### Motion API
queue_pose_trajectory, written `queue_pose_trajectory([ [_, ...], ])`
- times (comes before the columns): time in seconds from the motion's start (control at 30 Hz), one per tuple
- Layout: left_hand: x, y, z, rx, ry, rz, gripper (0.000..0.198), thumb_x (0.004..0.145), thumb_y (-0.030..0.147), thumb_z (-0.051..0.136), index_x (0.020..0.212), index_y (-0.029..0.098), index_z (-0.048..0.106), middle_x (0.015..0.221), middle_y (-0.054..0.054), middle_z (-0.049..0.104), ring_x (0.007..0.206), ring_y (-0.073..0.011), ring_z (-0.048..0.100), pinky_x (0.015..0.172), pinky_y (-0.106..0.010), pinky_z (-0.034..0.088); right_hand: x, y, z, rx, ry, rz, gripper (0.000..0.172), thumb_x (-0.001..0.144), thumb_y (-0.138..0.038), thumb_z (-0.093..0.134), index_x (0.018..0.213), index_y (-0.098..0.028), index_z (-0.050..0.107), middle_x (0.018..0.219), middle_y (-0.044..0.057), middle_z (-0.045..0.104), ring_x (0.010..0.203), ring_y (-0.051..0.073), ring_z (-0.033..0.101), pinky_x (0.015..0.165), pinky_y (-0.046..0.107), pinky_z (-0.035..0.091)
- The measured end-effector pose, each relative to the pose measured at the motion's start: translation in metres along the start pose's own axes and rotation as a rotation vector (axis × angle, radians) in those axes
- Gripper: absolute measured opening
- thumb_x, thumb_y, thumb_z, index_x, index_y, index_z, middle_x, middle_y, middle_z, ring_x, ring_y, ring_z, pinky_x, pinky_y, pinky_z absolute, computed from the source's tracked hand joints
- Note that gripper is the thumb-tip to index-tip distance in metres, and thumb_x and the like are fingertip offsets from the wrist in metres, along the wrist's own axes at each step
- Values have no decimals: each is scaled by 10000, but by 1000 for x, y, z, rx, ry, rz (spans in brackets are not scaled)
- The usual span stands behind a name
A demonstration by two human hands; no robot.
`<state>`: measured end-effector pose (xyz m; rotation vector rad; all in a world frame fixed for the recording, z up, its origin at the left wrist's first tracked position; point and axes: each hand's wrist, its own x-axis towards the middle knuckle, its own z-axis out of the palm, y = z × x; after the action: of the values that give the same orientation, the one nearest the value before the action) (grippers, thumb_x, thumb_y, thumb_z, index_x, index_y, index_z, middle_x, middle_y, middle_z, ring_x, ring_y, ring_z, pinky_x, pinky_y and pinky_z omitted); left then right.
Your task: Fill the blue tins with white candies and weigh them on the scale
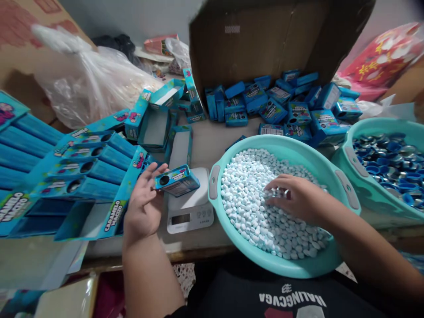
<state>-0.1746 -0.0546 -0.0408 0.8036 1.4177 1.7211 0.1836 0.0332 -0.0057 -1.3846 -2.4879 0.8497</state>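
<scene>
My right hand (pixel 293 196) reaches into a turquoise tub (pixel 228 234), its fingers curled round some small pale-blue and white candies (pixel 248 190) on top of the heap. My left hand (pixel 145 198) is beside a small blue candy box (pixel 180 180), fingers apart and half bent at the box's left end. They seem to touch it lightly. The box appears to stand on a white kitchen scale (pixel 190 223), a round hole showing in its narrow top face. The digits on the scale's display cannot be read.
Blue display cartons (pixel 112 207) holding similar boxes stand at left, with more open cartons (pixel 155 126) behind. A large cardboard box (pixel 265 48) holds many small boxes (pixel 271 110). At right, another turquoise tub (pixel 361 190) holds blue and silver lids (pixel 394 163). Plastic bags (pixel 96 84) lie behind.
</scene>
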Motion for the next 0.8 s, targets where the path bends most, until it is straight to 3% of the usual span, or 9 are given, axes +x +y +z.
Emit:
queue_pose_trajectory([
  [0.13, -7, 6, -6, 99, 46, 85, 669, 669, 286, 643, 1332, 222, 581, 1398, -120, 631, 1385, -324, 514, 1046, -416, 504, 2, 3, -3, 78, -3, 1, 160, 882, -398, 688, 899, -269, 782, 946, 33, 748, 762, 189, 672, 632, 311, 530],
  [0.23, -9, 5, -8, 86, 141, 175, 677, 656, 192, 645, 1329, 233, 590, 1231, -89, 691, 1283, -296, 590, 1051, -449, 504, 2, 4, -4, 139, 40, 8, 202, 881, -434, 693, 918, -256, 780, 971, 44, 756, 755, 184, 676, 654, 324, 553],
  [0.37, -9, 7, -6, -48, 237, 256, 561, 618, 150, 656, 1174, 197, 703, 1084, -64, 731, 1142, -258, 660, 1120, -495, 471, 1, -1, -5, 225, 130, 28, 204, 877, -418, 710, 946, -239, 781, 1036, 69, 761, 781, 187, 688, 703, 336, 579],
  [0.47, -15, 19, 9, -33, 308, 406, 457, 619, 117, 642, 1054, 181, 762, 1002, -45, 748, 1076, -229, 681, 1181, -494, 412, 0, -7, -7, 232, 201, 77, 234, 859, -450, 727, 933, -233, 776, 975, 74, 767, 785, 207, 695, 709, 352, 567],
  [0.53, -26, 31, 29, 95, 316, 556, 394, 668, 95, 660, 1032, 194, 774, 1001, -28, 738, 1051, -213, 675, 1151, -461, 436, -1, -11, -9, 213, 246, 122, 259, 850, -473, 727, 930, -232, 777, 905, 66, 764, 749, 208, 691, 689, 357, 546],
  [0.6, -42, 42, 57, 323, 131, 652, 351, 756, 103, 684, 1074, 230, 760, 1043, -21, 722, 1031, -203, 664, 1056, -427, 503, -1, -13, -11, 205, 265, 162, 273, 849, -469, 718, 946, -222, 781, 861, 63, 759, 719, 204, 685, 666, 354, 530],
  [0.67, -60, 49, 89, 600, -286, 630, 338, 857, 147, 661, 1169, 266, 716, 1139, -32, 713, 1068, -217, 653, 996, -436, 543, -1, -14, -11, 203, 264, 168, 283, 852, -459, 704, 950, -205, 781, 843, 69, 757, 703, 201, 676, 651, 348, 523],
  [0.73, -76, 47, 118, 853, -708, 523, 348, 911, 207, 637, 1255, 249, 669, 1329, -74, 659, 1224, -271, 599, 1053, -503, 520, 0, -12, -11, 193, 250, 154, 284, 862, -445, 683, 952, -192, 777, 849, 76, 758, 703, 200, 669, 662, 347, 532],
  [0.8, -87, 39, 139, 1025, -940, 441, 294, 924, 255, 630, 1204, 181, 679, 1407, -123, 608, 1312, -334, 529, 1084, -556, 492, 1, -9, -11, 181, 261, 128, 273, 856, -438, 676, 936, -195, 772, 850, 73, 760, 686, 196, 664, 664, 347, 546],
])
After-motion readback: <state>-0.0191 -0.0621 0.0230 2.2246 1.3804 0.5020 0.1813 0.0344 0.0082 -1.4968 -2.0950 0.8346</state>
